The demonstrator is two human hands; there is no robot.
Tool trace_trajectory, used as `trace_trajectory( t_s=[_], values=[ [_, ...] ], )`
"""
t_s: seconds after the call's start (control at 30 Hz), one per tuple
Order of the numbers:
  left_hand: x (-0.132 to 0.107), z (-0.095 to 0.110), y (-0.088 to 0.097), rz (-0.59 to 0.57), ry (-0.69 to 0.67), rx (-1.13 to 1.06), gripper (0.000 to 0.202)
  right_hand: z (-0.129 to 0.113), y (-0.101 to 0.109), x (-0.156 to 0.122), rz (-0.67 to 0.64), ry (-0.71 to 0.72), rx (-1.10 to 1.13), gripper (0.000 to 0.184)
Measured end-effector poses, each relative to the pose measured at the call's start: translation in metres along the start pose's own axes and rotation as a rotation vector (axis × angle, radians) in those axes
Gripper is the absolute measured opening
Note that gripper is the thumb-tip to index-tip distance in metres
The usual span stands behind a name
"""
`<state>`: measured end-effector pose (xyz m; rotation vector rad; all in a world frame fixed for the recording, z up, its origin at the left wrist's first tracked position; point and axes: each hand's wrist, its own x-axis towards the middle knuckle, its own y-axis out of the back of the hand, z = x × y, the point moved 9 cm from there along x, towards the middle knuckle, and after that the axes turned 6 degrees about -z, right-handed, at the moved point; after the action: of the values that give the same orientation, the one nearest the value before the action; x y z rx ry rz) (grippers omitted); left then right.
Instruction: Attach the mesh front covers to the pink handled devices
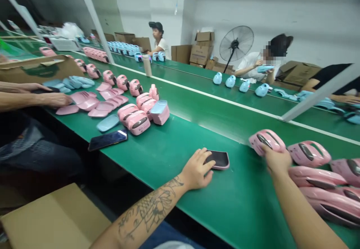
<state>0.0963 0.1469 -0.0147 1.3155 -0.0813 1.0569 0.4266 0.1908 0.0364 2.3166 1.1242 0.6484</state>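
my left hand (pixel 197 170) lies flat, fingers spread, on a black pink-rimmed panel (pixel 218 159). my right hand (pixel 277 159) is closed on a pink plastic shell (pixel 267 141) near the far edge of the counter (pixel 171 162), more pink shells (pixel 309 153) just beside it.

The left hand (pixel 197 170) hides part of the dark flat piece (pixel 221 159), the right hand (pixel 277 159) hides part of a pink case (pixel 267 138), more pink cases (pixel 334 206) are cut off by the picture's edge, and the heap (pixel 67 31) far down the desk (pixel 180 166) is too small to tell.
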Motion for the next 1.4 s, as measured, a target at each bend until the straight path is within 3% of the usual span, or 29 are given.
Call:
trace_trajectory(
  t_s=[0.2, 0.3, 0.4, 0.5, 0.63, 0.7, 0.8, 0.93, 1.13, 1.4],
  values=[
    [0.004, -0.009, 0.005, 0.023, 0.065, -0.078, 0.036, 0.049, -0.010, 0.049, 0.191, -0.216, -0.035, 0.060],
    [0.002, -0.027, 0.006, 0.048, 0.257, -0.178, 0.033, 0.062, -0.026, 0.062, 0.239, -0.313, -0.004, 0.076],
    [-0.001, -0.043, 0.007, 0.075, 0.456, -0.205, 0.033, 0.059, -0.029, 0.055, 0.242, -0.311, 0.043, 0.092],
    [0.005, -0.053, 0.003, 0.055, 0.585, -0.215, 0.028, 0.045, -0.030, 0.024, 0.126, -0.208, 0.123, 0.072],
    [0.025, -0.059, -0.007, 0.009, 0.648, -0.239, 0.020, 0.021, -0.066, -0.042, -0.249, -0.073, 0.234, 0.040],
    [0.036, -0.062, -0.010, 0.001, 0.665, -0.241, 0.019, 0.011, -0.082, -0.070, -0.335, -0.041, 0.251, 0.035],
    [0.050, -0.068, -0.016, 0.003, 0.681, -0.238, 0.014, 0.001, -0.095, -0.090, -0.340, -0.015, 0.262, 0.030],
    [0.054, -0.072, -0.018, 0.075, 0.661, -0.200, 0.015, -0.005, -0.097, -0.093, -0.249, 0.024, 0.269, 0.032],
    [0.038, -0.062, -0.013, 0.227, 0.527, -0.110, 0.018, -0.005, -0.099, -0.103, -0.223, 0.106, 0.310, 0.040],
    [0.038, -0.055, -0.008, 0.285, 0.380, -0.044, 0.017, -0.002, -0.097, -0.104, -0.214, 0.107, 0.337, 0.040]
  ],
)
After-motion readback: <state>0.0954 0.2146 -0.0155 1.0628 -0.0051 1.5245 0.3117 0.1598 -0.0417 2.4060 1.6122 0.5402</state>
